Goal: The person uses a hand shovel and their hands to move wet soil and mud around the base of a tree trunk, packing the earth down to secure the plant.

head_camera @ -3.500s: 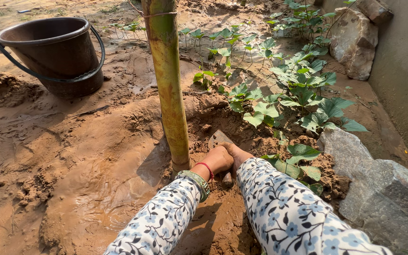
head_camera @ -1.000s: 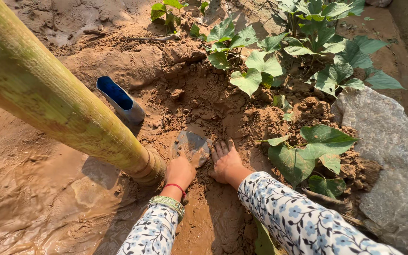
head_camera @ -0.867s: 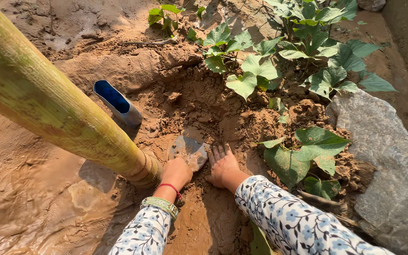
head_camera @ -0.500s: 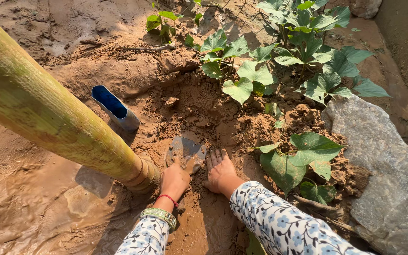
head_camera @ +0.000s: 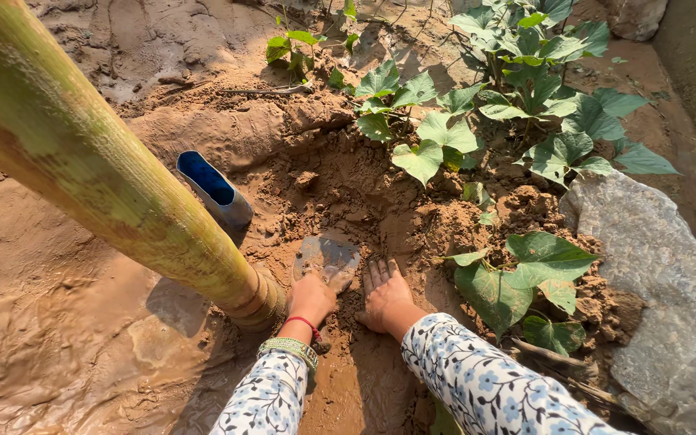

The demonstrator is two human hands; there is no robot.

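left hand point(head_camera: 311, 299) grips trowel point(head_camera: 327, 258); right hand point(head_camera: 385, 296) flat on soil point(head_camera: 348, 189)

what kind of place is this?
Likely an outdoor garden plot: wet muddy soil, leafy green plants, a thick green-yellow stalk. The left hand holds a flat trowel blade; the right hand presses the dirt.

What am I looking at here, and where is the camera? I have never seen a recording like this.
The camera sits on a person's head and looks down at their own two arms in flowered sleeves. The left hand grips a small muddy trowel, its blade resting on the wet soil. The right hand lies flat on the soil beside the blade. A thick green stalk rises at the left, a short pipe end with a blue inside sticks out behind it, and leafy vines and a grey rock lie at the right.
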